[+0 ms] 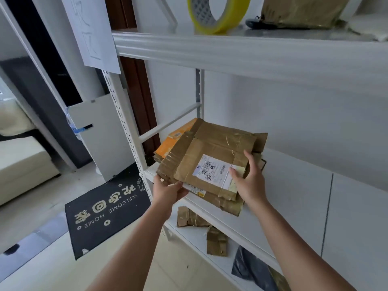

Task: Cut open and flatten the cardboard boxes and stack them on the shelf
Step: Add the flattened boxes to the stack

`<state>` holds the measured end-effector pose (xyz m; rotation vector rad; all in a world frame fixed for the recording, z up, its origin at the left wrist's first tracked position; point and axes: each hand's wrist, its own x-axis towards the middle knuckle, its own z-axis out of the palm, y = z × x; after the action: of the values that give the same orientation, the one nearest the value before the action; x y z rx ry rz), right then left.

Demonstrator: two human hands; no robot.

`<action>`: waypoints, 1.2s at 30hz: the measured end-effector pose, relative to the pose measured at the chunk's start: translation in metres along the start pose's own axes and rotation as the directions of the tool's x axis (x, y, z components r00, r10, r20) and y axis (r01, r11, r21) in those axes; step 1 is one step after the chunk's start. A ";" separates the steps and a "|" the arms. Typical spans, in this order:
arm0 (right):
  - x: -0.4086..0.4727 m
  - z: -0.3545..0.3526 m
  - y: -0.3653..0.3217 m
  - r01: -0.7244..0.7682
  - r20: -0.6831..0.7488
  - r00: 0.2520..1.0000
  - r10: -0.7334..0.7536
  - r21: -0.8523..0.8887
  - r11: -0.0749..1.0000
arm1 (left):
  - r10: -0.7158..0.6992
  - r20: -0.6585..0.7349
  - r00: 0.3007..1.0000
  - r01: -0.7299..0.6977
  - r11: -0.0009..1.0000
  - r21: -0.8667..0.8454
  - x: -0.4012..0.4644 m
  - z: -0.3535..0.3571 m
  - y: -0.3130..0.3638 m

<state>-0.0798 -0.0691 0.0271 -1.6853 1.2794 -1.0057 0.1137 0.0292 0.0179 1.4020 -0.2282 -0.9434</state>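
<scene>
Flattened cardboard box (212, 156) with a white shipping label (214, 172), lying atop a stack of flattened cardboard (226, 203) on the middle shelf (294, 185) of a white metal rack. Left hand (168, 191) gripping the near-left corner, fingers curled under the edge; right hand (249, 179) on the right side, thumb pressed on the label, fingers wrapped over the far edge. Orange flattened box (174, 139) behind, to the left. Yellow tape roll (218, 13) on the upper shelf. Cardboard scraps (216, 240) on the lower shelf. Black doormat (105, 208) on the floor, left.
</scene>
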 end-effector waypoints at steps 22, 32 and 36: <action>0.200 0.173 0.028 -0.183 -0.009 0.974 0.227 -0.625 0.759 | 0.035 -0.025 0.999 0.015 0.270 0.963 0.258 0.041 0.052; 0.196 0.211 0.041 -0.137 0.029 0.973 0.230 -0.729 0.671 | 0.127 0.293 0.948 -0.315 0.221 0.923 0.310 0.038 0.042; 0.187 0.224 0.056 -0.170 0.023 0.959 0.283 -0.753 0.636 | 0.109 0.319 0.942 -0.334 0.179 0.925 0.322 0.034 0.040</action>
<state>0.1387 -0.2358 -0.0857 -2.0527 1.9116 -0.1611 0.3119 -0.2169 -0.0623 2.3638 -1.3835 -0.6118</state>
